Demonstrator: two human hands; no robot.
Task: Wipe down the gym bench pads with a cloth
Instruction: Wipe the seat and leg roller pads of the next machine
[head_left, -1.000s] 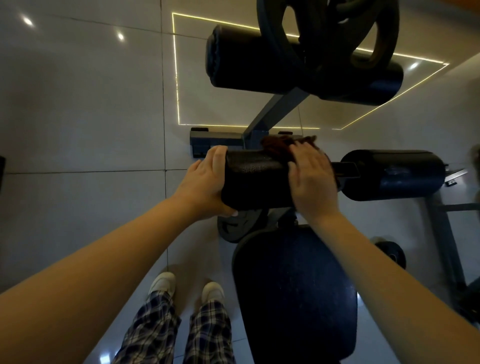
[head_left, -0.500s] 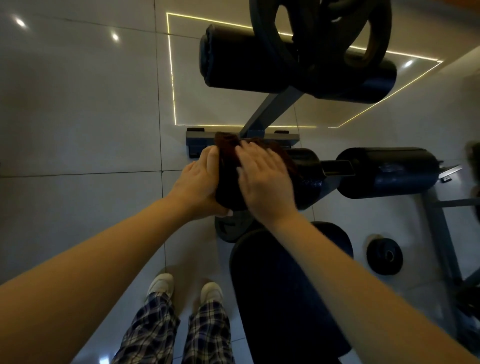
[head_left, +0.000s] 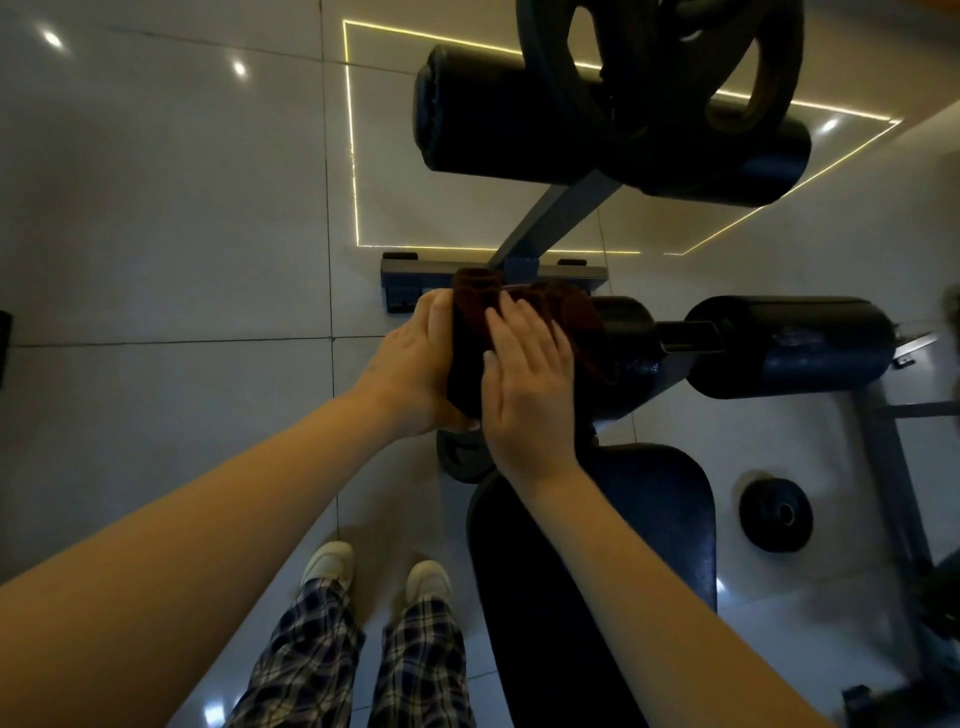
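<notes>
**Cloth on left roller end: slip and spin risk**

The left hand (head_left: 415, 369) is wrapped round the outer end of the left roller (head_left: 626, 332), fingers over the top and thumb under. The right hand (head_left: 527, 395) lies flat with straight fingers, pressing the cloth (head_left: 470, 317) onto the roller top. The cloth is draped over that end, bunched at the far side.

Risks, as I judge them:
- The roller probably turns on its axle. If the left grip loosens, a hard wipe just spins it and the cloth slides without cleaning.
- The cloth is only pressed, not pinched, so it could slip off the rounded end onto the floor (head_left: 156, 208).
- The underside is out of sight and easy to miss (dim light doesn't help).

Around:
- The right roller (head_left: 789, 345) sits on the same bar, apart from both hands.
- The upper roller (head_left: 519, 124) is beyond, with the top plate (head_left: 654, 104) hanging in front of it. That plate would get in the way of reaching the pad.
- The post (head_left: 563, 213) runs between the rollers.
- The seat (head_left: 623, 545) is under the right forearm.
- A small plate (head_left: 460, 460) sits under the left roller near the shoes (head_left: 328, 564), a possible trip point.
- The floor plate (head_left: 775, 514) lies right of the seat.
</notes>
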